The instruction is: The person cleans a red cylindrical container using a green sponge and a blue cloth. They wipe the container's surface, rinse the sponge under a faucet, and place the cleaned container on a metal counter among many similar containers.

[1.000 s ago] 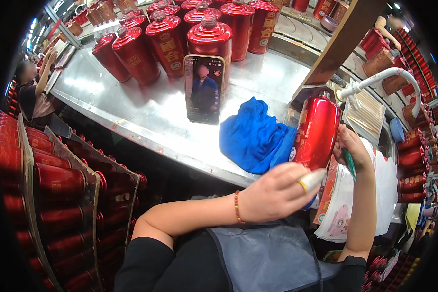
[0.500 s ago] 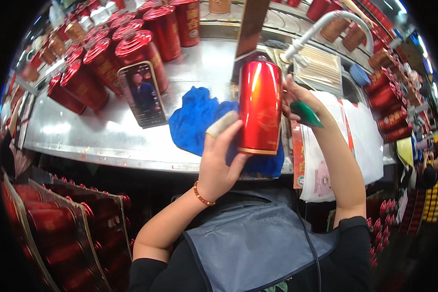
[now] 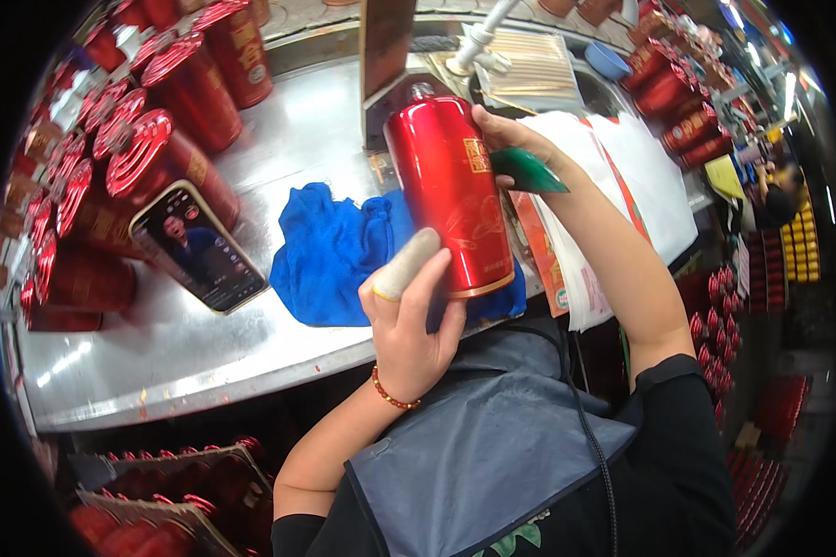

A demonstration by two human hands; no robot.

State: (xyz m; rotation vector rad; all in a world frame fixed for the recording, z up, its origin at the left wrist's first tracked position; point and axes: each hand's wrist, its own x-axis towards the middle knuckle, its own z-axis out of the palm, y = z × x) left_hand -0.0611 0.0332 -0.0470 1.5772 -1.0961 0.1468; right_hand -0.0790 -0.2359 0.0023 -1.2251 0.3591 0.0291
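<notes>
A glossy red bottle point(image 3: 446, 186) with a gold label patch and a narrow neck leans in front of me over the metal table. My left hand point(image 3: 413, 339) grips its lower end; a pale finger cover point(image 3: 407, 266) sheathes one finger. Against the bottle's upper right side rests my right hand point(image 3: 520, 139), closed on a flat green plastic scraper point(image 3: 531, 173) that juts out toward my wrist. Most of the right fingers are hidden behind the bottle. A crumpled blue cloth point(image 3: 330, 251) lies under and left of the bottle.
A phone point(image 3: 195, 246) leans on several red bottles point(image 3: 181, 84) at the left. White sheets point(image 3: 655, 186) lie to the right. Behind stand an upright brown board point(image 3: 381, 46), a white tap point(image 3: 478, 46) and a blue bowl point(image 3: 607, 61). Crates of red bottles point(image 3: 167, 483) sit below the table.
The view has swung to the right, so the table items sit further left. The bottle has turned, showing its gold label, and tilts more. My right hand now lies closer against it.
</notes>
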